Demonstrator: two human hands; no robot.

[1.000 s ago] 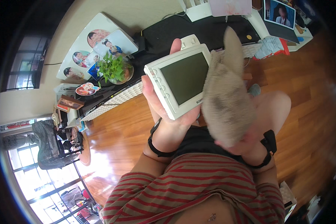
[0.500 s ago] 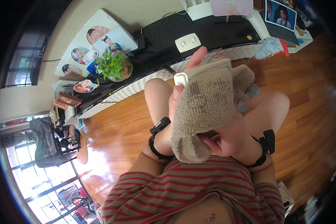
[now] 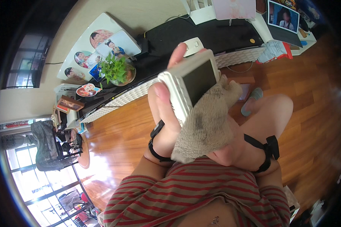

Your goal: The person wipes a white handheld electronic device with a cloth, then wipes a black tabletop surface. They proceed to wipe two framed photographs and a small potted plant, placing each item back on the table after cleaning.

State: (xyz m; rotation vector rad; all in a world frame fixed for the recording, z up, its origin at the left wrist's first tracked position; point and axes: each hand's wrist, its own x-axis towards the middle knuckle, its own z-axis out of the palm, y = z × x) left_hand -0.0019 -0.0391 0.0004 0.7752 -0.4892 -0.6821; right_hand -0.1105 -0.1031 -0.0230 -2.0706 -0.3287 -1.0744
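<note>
My left hand (image 3: pixel 165 108) grips a white boxy device (image 3: pixel 175 92) with a dark, screen-like panel (image 3: pixel 200 82), tilted up in front of my lap. The thumb lies along its near side, and fingers show past its far edge. A beige terry cloth (image 3: pixel 205 121) with grey smudges lies over the device's lower right part. Behind and under this cloth is my right hand (image 3: pixel 225 153), closed on it and pressing it to the device; most of its fingers are hidden by the fabric.
Ahead stands a long black-topped cabinet (image 3: pixel 161 36) bearing a potted plant (image 3: pixel 117 70), photo boards (image 3: pixel 117 45), a white switch-like plate (image 3: pixel 193 46) and a white router (image 3: pixel 203 15). A tablet (image 3: pixel 283 16) stands at the far right. On the wooden floor (image 3: pixel 310 125) rests my slippered foot (image 3: pixel 252 102).
The cloth has slid down and toward me, uncovering the device's dark panel. The device has tilted so its panel faces up to the right. My right hand has shifted slightly lower.
</note>
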